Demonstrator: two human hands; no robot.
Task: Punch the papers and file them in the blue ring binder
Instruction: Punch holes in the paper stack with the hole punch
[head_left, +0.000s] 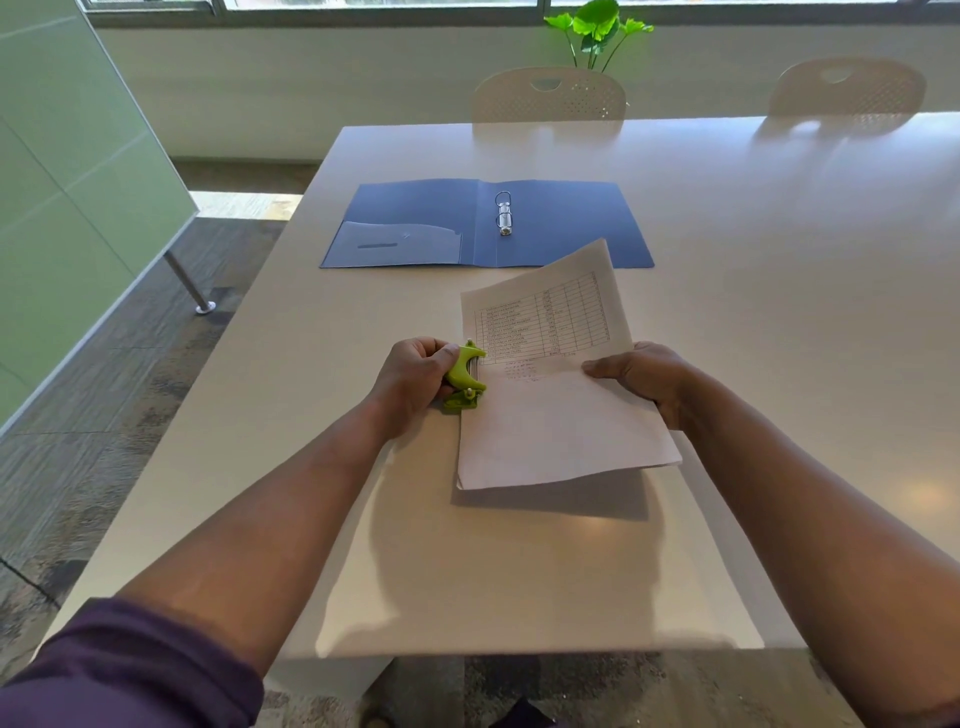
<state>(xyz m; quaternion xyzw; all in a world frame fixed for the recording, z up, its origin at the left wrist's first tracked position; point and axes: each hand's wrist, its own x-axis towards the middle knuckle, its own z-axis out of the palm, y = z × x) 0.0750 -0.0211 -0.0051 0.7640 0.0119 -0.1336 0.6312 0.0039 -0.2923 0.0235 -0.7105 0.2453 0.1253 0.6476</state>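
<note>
- The papers (550, 374), at the centre of the frame, carry a printed table of rows and columns on the top sheet; the print is too small and blurred to read.
- Faint reddish handwriting sits below the table, also illegible.
- No other text, label or brand can be read.

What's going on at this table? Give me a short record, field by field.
left hand: grips the green hole punch
right hand: holds the papers by their right edge
papers: left edge in the punch, right side lifted
blue ring binder: lies open farther back, rings empty
table: white
</note>
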